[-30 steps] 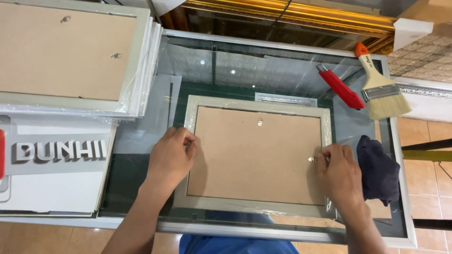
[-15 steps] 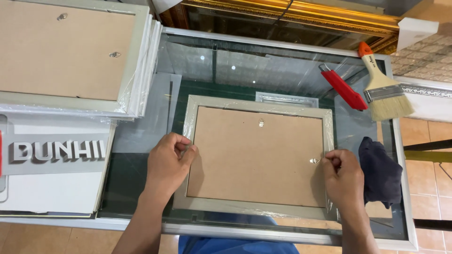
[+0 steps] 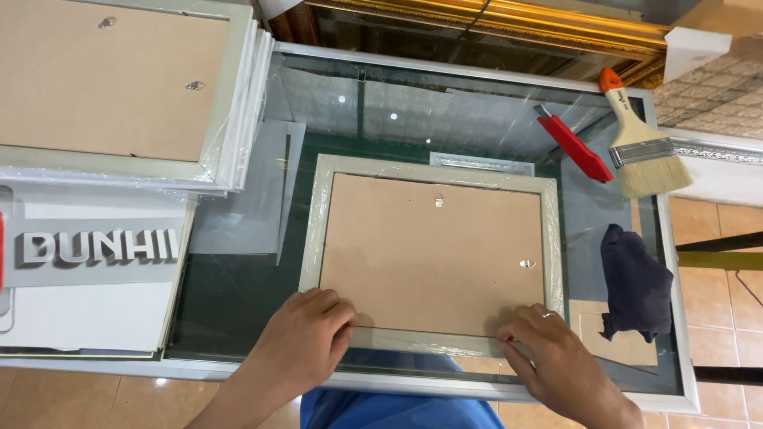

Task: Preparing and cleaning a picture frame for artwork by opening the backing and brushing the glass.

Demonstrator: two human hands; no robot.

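Observation:
A pale grey picture frame (image 3: 433, 253) lies face down on the glass-topped table (image 3: 413, 99), its brown backing board up with two small metal hangers. My left hand (image 3: 306, 340) rests on the frame's near left corner, fingers bent over the lower rail. At the near right corner my right hand (image 3: 548, 356) presses on the lower rail, where clear plastic wrap shows. Both hands touch the frame's front edge.
A stack of similar frames (image 3: 119, 87) sits at the far left above a white box (image 3: 87, 278). At the right lie a red-handled tool (image 3: 574, 144), a wide paintbrush (image 3: 640, 143), a dark cloth (image 3: 636, 284) and a piece of cardboard (image 3: 624, 345). Gold moulding (image 3: 509, 20) runs along the back.
Both hands slid from the frame's left and right sides down to its near edge. The frame now sits a little nearer me.

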